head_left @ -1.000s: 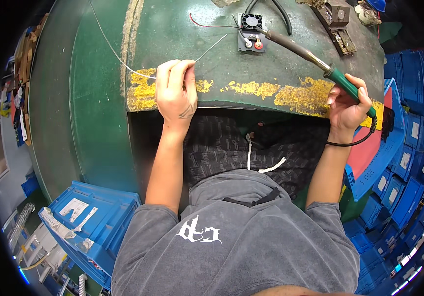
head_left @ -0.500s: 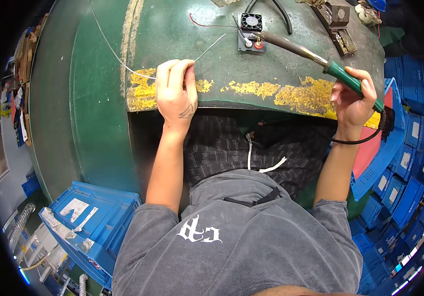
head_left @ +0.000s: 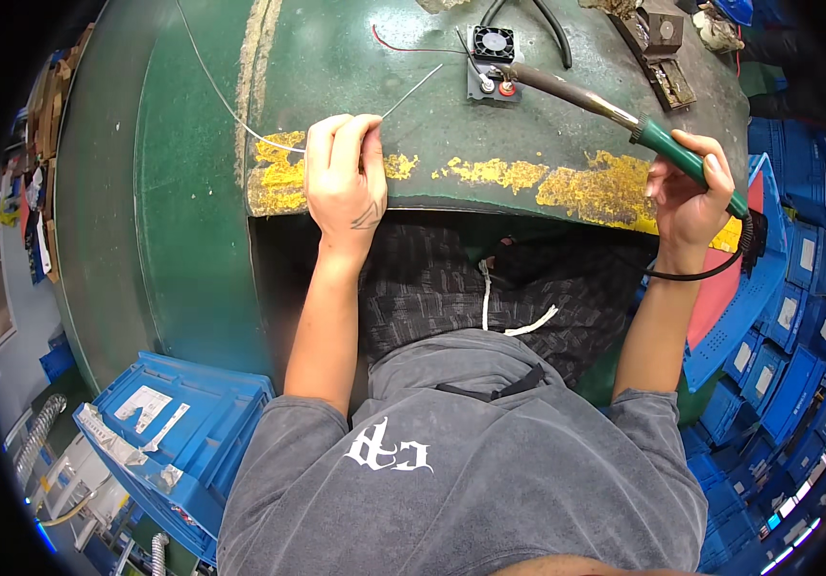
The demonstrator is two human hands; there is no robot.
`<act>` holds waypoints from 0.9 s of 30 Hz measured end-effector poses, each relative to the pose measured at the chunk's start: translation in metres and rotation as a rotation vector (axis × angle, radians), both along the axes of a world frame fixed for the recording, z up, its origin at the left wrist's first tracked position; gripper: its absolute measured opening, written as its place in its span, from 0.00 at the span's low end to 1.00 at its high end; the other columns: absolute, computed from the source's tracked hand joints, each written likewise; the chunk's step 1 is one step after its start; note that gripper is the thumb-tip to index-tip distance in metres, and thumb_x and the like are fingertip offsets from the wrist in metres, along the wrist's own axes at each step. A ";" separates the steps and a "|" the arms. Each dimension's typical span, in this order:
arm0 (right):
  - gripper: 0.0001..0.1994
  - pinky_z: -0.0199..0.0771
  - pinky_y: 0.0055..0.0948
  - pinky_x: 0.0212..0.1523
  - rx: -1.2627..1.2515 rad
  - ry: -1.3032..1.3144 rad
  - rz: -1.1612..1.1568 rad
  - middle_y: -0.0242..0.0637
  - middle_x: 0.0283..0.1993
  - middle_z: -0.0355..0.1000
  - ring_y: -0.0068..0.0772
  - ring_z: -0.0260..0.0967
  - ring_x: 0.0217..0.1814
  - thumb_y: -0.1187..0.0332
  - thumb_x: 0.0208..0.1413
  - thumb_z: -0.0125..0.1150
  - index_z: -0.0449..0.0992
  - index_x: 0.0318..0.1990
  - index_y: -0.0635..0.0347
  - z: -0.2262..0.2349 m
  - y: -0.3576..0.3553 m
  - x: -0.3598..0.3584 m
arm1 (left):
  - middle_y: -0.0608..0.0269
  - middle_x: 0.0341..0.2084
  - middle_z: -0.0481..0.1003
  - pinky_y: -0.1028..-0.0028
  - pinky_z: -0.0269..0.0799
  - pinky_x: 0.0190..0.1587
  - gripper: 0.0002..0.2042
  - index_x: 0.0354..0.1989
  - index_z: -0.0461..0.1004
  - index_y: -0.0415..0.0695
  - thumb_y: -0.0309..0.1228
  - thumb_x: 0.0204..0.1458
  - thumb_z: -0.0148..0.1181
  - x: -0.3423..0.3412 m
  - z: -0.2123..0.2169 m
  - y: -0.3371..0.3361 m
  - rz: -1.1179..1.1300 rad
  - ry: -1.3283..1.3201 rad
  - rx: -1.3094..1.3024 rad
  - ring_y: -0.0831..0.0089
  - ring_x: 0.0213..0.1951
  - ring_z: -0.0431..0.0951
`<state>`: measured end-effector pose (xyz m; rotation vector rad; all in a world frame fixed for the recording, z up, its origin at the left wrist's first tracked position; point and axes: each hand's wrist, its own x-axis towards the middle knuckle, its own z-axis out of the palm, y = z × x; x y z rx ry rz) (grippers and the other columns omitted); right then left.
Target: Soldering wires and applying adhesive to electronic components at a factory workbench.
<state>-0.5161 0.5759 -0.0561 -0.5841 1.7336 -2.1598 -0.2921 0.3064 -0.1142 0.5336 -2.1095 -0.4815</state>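
Note:
My left hand (head_left: 344, 173) is closed around a thin grey solder wire (head_left: 415, 89); its short free end points up and right toward a small assembly. The rest of the wire trails away to the upper left. In my right hand (head_left: 690, 192) is a soldering iron (head_left: 668, 149) with a green handle. Its dark tip reaches the assembly beside the terminals; whether it touches is too small to tell. The assembly has a black square fan (head_left: 493, 44), a dark base plate (head_left: 480, 94), one silver terminal (head_left: 487, 85) and one red terminal (head_left: 507, 88). Thin red and black leads run from it.
Behind the fan lies a thick black cable (head_left: 555, 34). A metal iron stand (head_left: 665, 58) sits at the back right of the green table (head_left: 336, 77). Blue crates (head_left: 792, 317) are stacked on the right. A blue lidded box (head_left: 192, 413) stands at the lower left.
Hardly anything differs. The fan assembly and the solder wire appear a few pixels further right in the picture; both hands keep their hold.

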 end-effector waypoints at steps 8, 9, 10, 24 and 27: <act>0.23 0.63 0.23 0.17 -0.020 -0.013 0.011 0.51 0.26 0.76 0.33 0.70 0.17 0.60 0.61 0.42 0.76 0.45 0.75 -0.004 0.002 0.001 | 0.56 0.34 0.75 0.66 0.73 0.39 0.08 0.37 0.78 0.40 0.18 0.49 0.66 0.001 0.000 0.001 0.005 -0.014 0.019 0.60 0.35 0.77; 0.23 0.63 0.23 0.17 -0.031 -0.029 0.007 0.51 0.26 0.76 0.33 0.70 0.17 0.60 0.61 0.42 0.76 0.45 0.75 -0.005 0.002 0.001 | 0.56 0.34 0.75 0.66 0.73 0.39 0.08 0.37 0.78 0.40 0.18 0.49 0.66 0.002 0.000 0.001 0.006 -0.016 0.014 0.60 0.35 0.77; 0.23 0.63 0.23 0.17 -0.042 -0.044 0.002 0.51 0.25 0.76 0.33 0.70 0.17 0.60 0.61 0.42 0.76 0.45 0.75 -0.005 0.002 0.001 | 0.56 0.34 0.75 0.66 0.73 0.39 0.08 0.37 0.78 0.40 0.18 0.49 0.66 0.001 0.000 0.001 0.007 -0.018 0.009 0.60 0.35 0.77; 0.24 0.65 0.24 0.16 -0.194 -0.258 -0.086 0.46 0.25 0.74 0.33 0.65 0.16 0.55 0.64 0.42 0.76 0.50 0.68 -0.026 0.015 0.005 | 0.56 0.34 0.75 0.67 0.74 0.39 0.08 0.37 0.79 0.40 0.17 0.50 0.66 0.000 0.001 0.000 0.005 -0.019 0.007 0.60 0.36 0.77; 0.24 0.62 0.24 0.14 -0.238 -0.339 -0.094 0.46 0.25 0.73 0.32 0.63 0.15 0.55 0.65 0.43 0.77 0.50 0.67 -0.032 0.021 0.007 | 0.55 0.35 0.75 0.67 0.74 0.39 0.07 0.37 0.79 0.39 0.17 0.50 0.66 -0.001 0.001 0.001 -0.003 -0.024 0.018 0.60 0.35 0.77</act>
